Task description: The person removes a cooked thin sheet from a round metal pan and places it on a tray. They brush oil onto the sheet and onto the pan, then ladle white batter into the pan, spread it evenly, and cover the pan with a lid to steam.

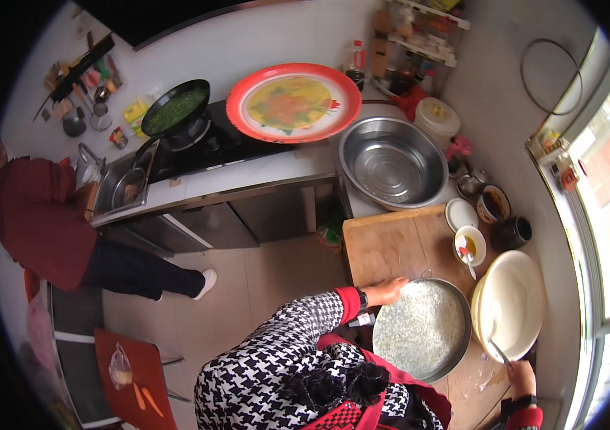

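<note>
My left hand [389, 291] grips the rim of a round metal pan [422, 328] at its upper left. A pale, speckled wet layer covers the pan's bottom. My right hand [521, 376] holds the handle of a ladle or spoon [499, 352]. The utensil's head reaches into a large cream-coloured basin [520, 301], which stands tilted just right of the pan. Beyond the pan lies a wooden board [383, 250]. A small white bowl [478, 242] with yellowish liquid and a spoon sits on the board's right side.
A steel basin [396, 166] stands behind the board. On the hob are a red-rimmed oval tray [238, 102] and a black wok [178, 107] with chopped greens. Jars [512, 231] line the right wall. Another person [41, 220] stands at the sink [106, 193]. Two carrots [149, 400] lie on a red stool [138, 355].
</note>
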### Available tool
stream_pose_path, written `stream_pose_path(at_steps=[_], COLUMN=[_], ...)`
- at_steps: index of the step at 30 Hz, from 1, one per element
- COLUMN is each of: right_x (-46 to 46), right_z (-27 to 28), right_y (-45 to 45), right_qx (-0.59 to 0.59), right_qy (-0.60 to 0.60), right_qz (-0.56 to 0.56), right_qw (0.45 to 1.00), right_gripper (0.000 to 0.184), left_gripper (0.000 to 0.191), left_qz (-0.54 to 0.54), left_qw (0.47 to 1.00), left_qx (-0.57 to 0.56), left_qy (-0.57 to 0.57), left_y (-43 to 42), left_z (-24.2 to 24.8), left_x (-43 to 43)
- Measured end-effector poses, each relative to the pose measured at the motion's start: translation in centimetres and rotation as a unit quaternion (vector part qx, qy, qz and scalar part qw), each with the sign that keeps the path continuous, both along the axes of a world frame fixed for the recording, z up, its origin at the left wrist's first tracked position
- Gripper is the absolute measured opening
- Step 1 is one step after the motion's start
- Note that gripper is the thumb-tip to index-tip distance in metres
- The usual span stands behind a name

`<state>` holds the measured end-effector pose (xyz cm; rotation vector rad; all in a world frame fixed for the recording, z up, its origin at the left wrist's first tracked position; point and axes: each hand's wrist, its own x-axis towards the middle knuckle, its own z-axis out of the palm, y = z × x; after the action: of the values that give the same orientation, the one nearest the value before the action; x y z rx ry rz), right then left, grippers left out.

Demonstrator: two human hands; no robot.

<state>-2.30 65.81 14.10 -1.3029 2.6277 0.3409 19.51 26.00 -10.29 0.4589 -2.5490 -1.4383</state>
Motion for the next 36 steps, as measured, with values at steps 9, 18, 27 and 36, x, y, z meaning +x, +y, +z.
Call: stream_pose_path(at_steps=[9,18,27,36], right_x=[-7.1,-10.5,-1.1,-0.9], right_z=[-3.2,-8.1,-2.3,1.5], right_y=[2.4,-3.5,-6.1,1.4], right_qx=[-0.034,-0.074,-0.039,0.015], right_qy=[0.079,0.099,0.000,0.019], right_qz=[-0.050,-0.003,0.015,-0.063], right_qw=[0.995,0.992,0.999,0.998], right_gripper=[0.016,0.014,0.012,0.017], left_gripper=[0.045,0.043,0.044,0.044], left_qz=[-0.005,0.000,0.012,-0.001], left_qw=[1.000,1.000,1.000,1.000], left_qx=[0.009,0.015,0.006,0.008], left_qy=[-0.022,-0.013,-0.001,-0.010], left_y=[-0.1,0.3,0.4,0.2], left_z=[3.0,2.7,1.5,2.2], left_x=[1.1,0.9,0.4,0.7])
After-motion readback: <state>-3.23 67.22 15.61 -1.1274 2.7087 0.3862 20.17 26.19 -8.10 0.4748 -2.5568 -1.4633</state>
